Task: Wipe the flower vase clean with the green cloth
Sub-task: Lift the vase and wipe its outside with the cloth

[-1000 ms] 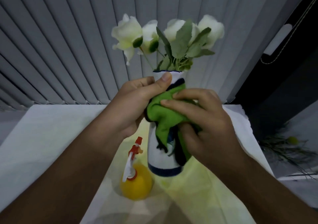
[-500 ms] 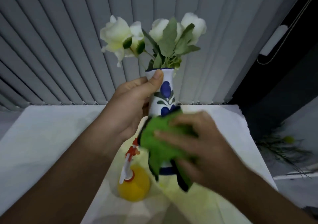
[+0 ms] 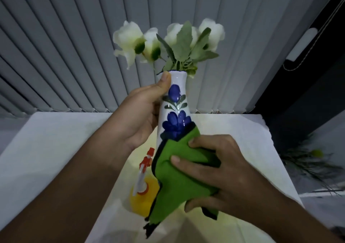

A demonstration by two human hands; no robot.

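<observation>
A white vase (image 3: pixel 174 104) painted with blue flowers holds white artificial flowers (image 3: pixel 168 41) and is lifted above the table. My left hand (image 3: pixel 143 116) grips its neck, thumb near the rim. My right hand (image 3: pixel 220 170) presses a green cloth (image 3: pixel 177 183) with a dark edge around the vase's lower body. The cloth hides the vase's base.
A yellow spray bottle (image 3: pixel 142 192) with a red and white trigger stands on the white-covered table (image 3: pixel 56 149) below the vase. Grey vertical blinds (image 3: pixel 74 47) hang behind. Off the table's right edge lie dark plant stems (image 3: pixel 313 160).
My right hand has slid the green cloth down from the vase's neck to its lower body, uncovering the blue flower pattern. The vase has risen slightly and tilted.
</observation>
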